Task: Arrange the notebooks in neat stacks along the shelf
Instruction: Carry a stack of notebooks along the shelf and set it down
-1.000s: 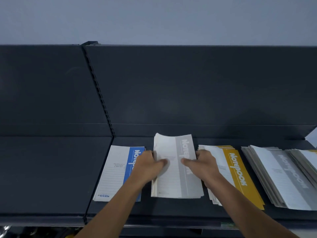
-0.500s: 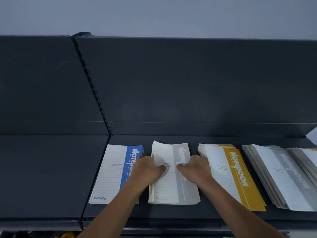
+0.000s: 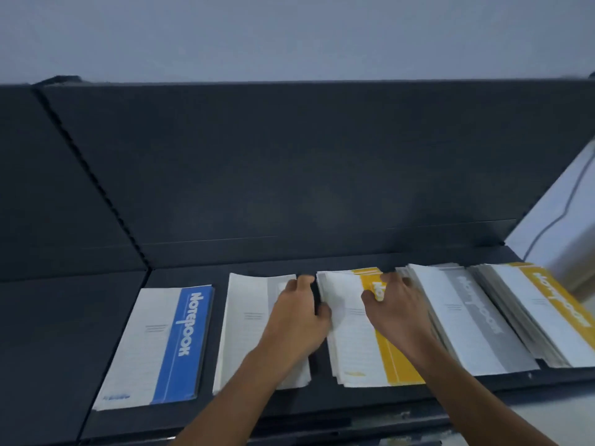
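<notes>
Two hands flank a yellow-and-white notebook stack (image 3: 357, 342) on a dark metal shelf (image 3: 322, 403).
"Notebook" reads clearly in white along the blue band of the blue-and-white notebook (image 3: 161, 342) at the far left; on the other covers the word is blurred. The left hand (image 3: 296, 320) lies palm down, fingers loosely bent, on the grey-and-white notebook stack (image 3: 244, 323), its thumb against the yellow stack's left edge. The right hand (image 3: 397, 312) grips that stack's right edge, thumb on the cover.
</notes>
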A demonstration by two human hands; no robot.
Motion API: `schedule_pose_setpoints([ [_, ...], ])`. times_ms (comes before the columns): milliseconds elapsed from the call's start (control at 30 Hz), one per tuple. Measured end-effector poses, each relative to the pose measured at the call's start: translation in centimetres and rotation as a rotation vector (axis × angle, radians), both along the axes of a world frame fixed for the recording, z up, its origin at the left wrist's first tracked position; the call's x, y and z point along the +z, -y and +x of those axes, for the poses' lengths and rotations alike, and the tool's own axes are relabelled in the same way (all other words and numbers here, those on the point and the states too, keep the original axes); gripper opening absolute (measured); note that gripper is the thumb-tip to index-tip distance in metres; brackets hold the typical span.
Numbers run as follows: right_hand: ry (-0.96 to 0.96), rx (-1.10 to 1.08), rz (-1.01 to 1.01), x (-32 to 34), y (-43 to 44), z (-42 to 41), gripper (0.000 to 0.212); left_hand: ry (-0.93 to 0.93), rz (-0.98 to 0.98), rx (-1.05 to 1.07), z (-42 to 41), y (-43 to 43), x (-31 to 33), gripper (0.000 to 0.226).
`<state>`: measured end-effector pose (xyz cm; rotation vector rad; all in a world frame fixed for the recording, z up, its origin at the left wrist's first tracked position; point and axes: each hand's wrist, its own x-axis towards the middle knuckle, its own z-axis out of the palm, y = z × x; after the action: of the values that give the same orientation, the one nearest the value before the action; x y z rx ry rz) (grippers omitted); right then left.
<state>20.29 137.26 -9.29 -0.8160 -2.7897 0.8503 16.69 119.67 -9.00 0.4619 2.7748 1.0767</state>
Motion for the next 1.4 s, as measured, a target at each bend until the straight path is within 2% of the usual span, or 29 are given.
schedule_pose_setpoints([
  [67,0.083,0.002,-0.054,-0.3,-2.1,0.6,0.041,0.099,-0.071,0.000,0.7,-2.4,-0.7,0.050],
  [133,0.167,0.012,-0.192,-1.0,-3.5,0.9,0.036,0.158,-0.154,-0.003,1.3,-4.3,-1.6,0.053],
  [200,0.221,0.023,-0.307,-1.9,-4.4,1.0,0.029,0.173,-0.217,0.027,2.0,-5.7,-2.2,0.057],
  [300,0.232,0.038,-0.369,-2.6,-5.1,0.8,0.026,0.177,-0.236,0.144,2.6,-7.2,-2.7,0.061],
  [433,0.227,0.007,-0.478,-2.7,-5.6,0.4,0.030,0.303,-0.165,0.302,2.2,-8.8,-2.7,0.064],
  [567,0.207,-0.010,-0.436,-2.7,-5.4,0.6,0.030,0.483,-0.050,0.365,1.1,-8.8,-2.6,0.071],
  [667,0.216,0.011,-0.406,-2.6,-5.4,1.0,0.025,0.564,0.139,0.354,0.7,-8.5,-2.5,0.057],
  [767,0.231,0.064,-0.386,-2.5,-5.4,1.2,0.029,0.565,0.237,0.333,0.6,-8.8,-2.0,0.048],
  [833,0.179,0.066,-0.439,-2.1,-5.4,1.5,0.025,0.522,0.284,0.321,0.7,-8.5,-1.8,0.039],
  [933,-0.047,0.037,-0.636,-1.5,-5.8,2.2,0.019,0.455,0.410,0.294,1.7,-7.7,-1.2,0.024],
  [1000,-0.184,0.053,-0.733,-0.9,-6.0,2.9,0.022,0.387,0.486,0.238,2.5,-7.3,-0.9,0.022],
  [1100,-0.361,0.131,-0.672,0.2,-5.8,3.8,0.038,0.269,0.585,0.159,3.2,-7.0,-0.2,0.031],
  [1200,-0.484,0.131,-0.606,0.9,-5.2,4.2,0.034,0.206,0.636,0.105,3.6,-6.7,0.5,0.039],
  [1400,-0.472,0.121,-0.599,-0.3,-4.4,4.7,0.033,0.224,0.695,0.065,3.7,-5.9,-0.4,0.054],
])
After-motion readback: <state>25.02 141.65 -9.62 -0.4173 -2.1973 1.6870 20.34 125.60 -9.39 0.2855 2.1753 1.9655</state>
